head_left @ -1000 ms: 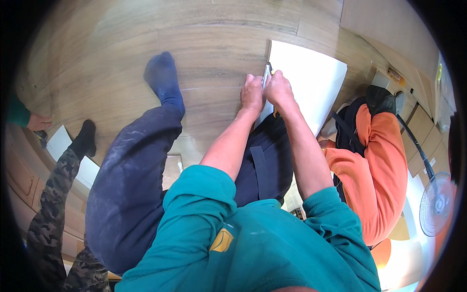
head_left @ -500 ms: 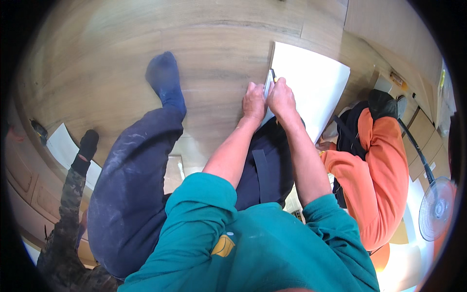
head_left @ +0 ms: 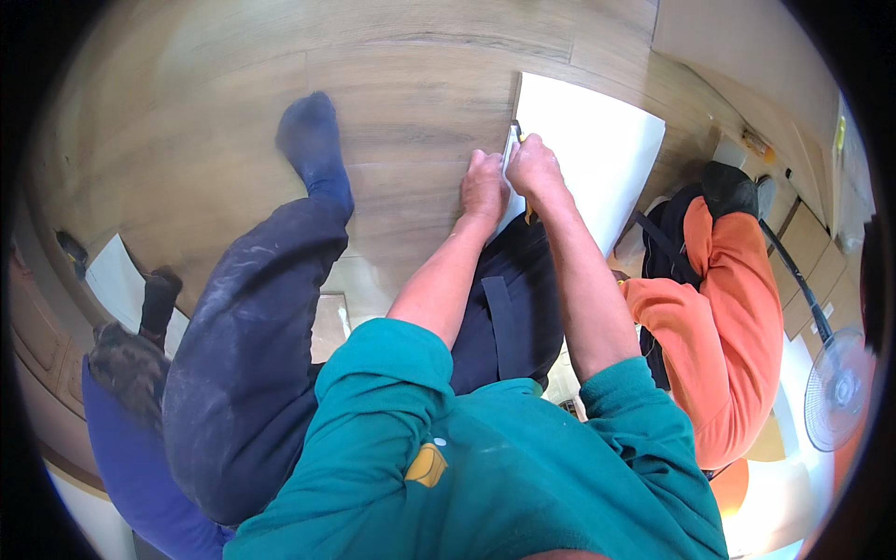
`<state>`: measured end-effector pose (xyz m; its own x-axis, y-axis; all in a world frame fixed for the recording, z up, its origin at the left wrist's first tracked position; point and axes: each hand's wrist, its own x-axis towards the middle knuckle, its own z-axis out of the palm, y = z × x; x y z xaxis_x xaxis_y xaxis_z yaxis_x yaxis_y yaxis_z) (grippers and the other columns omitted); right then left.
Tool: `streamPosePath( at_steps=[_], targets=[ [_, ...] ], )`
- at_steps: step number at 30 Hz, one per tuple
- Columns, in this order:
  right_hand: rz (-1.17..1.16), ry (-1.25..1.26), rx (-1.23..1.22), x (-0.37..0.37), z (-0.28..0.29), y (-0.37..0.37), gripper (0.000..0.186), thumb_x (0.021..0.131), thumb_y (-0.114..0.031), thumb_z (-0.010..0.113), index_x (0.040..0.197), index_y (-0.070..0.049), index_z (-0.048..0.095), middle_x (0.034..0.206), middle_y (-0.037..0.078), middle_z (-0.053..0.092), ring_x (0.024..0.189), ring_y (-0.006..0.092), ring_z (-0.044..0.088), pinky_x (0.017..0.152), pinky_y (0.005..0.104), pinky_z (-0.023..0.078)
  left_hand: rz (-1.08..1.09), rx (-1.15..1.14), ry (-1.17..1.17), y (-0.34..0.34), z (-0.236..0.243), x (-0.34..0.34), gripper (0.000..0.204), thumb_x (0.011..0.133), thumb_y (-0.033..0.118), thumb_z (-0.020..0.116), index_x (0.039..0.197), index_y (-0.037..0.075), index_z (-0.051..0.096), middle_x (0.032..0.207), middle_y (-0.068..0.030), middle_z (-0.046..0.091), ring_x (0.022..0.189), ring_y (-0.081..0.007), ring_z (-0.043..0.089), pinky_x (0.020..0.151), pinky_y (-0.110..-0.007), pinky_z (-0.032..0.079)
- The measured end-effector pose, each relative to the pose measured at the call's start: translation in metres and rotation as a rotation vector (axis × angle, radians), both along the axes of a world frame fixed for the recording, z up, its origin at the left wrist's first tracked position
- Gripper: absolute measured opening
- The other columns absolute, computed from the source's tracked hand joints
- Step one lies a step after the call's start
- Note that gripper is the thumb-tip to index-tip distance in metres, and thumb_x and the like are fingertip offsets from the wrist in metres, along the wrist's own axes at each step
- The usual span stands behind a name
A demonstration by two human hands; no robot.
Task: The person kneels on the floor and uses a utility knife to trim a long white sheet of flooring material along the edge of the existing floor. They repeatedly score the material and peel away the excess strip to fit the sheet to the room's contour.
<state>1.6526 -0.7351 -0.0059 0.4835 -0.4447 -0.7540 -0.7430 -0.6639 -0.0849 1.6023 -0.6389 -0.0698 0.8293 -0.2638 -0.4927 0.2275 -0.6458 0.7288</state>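
Observation:
A white board (head_left: 602, 126) lies on the wood-look floor in front of me, its lower part by my dark-trousered knee. A narrow metal straightedge (head_left: 510, 140) runs along its left edge. My left hand (head_left: 484, 191) has curled fingers closed on the straightedge. My right hand (head_left: 534, 170), just right of it, grips a yellow-and-black cutter (head_left: 528, 213); the blade is hidden.
A co-worker in orange trousers (head_left: 723, 345) sits at my right, near a fan (head_left: 837, 378). Another person in blue (head_left: 126, 457) is at lower left, by a white sheet (head_left: 119, 280) and a dark tool (head_left: 73, 250). My socked left foot (head_left: 308, 131) rests on the floor.
My hands stay almost in place at the board's edge. At left, the co-worker's hand has left view, and their blue clothing has appeared over the camouflage leg.

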Motion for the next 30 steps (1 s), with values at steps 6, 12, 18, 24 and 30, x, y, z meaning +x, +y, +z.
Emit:
streamPosePath(
  at_steps=[6,12,18,24,30],
  targets=[
    [-0.008,-0.047,-0.019,-0.006,-0.014,-0.001,0.037,0.096,-0.026,0.05,0.101,0.01,0.058,0.094,0.035,0.064,0.094,0.0479,0.064,0.084,0.0512,0.05,-0.007,0.003,0.064,0.001,0.004,0.004,0.012,0.084,0.002,0.052,0.087,0.006,0.063,0.096,-0.0189,0.055,0.089,-0.0421,0.06,0.076,-0.052,0.048],
    [-0.018,0.005,-0.004,-0.001,-0.015,-0.003,0.032,0.09,-0.017,0.052,0.105,0.011,0.055,0.098,0.034,0.065,0.097,0.0477,0.064,0.087,0.0499,0.051,-0.045,-0.001,0.053,0.002,-0.003,-0.002,0.012,0.083,0.001,0.051,0.087,0.006,0.062,0.097,-0.0189,0.055,0.09,-0.0423,0.059,0.076,-0.053,0.048],
    [-0.027,-0.012,0.015,-0.002,-0.012,-0.007,0.036,0.09,-0.022,0.054,0.105,0.011,0.055,0.098,0.035,0.064,0.099,0.0468,0.063,0.088,0.05,0.05,-0.067,0.01,0.068,0.003,0.003,-0.001,0.014,0.082,0.0,0.051,0.089,0.006,0.062,0.1,-0.019,0.056,0.093,-0.0427,0.06,0.078,-0.054,0.048],
    [0.013,-0.063,0.0,-0.021,-0.002,0.002,0.037,0.095,-0.026,0.05,0.099,0.01,0.055,0.09,0.037,0.063,0.09,0.0515,0.062,0.083,0.0539,0.05,-0.013,0.038,0.017,0.008,0.004,-0.005,0.014,0.088,0.014,0.055,0.088,0.005,0.066,0.092,-0.0198,0.058,0.087,-0.041,0.061,0.074,-0.05,0.048],
    [-0.018,-0.092,-0.022,-0.018,-0.009,0.004,0.036,0.095,-0.026,0.05,0.099,0.01,0.054,0.091,0.037,0.063,0.09,0.0516,0.062,0.083,0.0543,0.049,-0.046,0.038,0.079,0.008,0.008,-0.003,0.012,0.085,0.005,0.053,0.089,0.006,0.063,0.097,-0.0192,0.057,0.09,-0.0421,0.06,0.077,-0.052,0.048]
  ],
)
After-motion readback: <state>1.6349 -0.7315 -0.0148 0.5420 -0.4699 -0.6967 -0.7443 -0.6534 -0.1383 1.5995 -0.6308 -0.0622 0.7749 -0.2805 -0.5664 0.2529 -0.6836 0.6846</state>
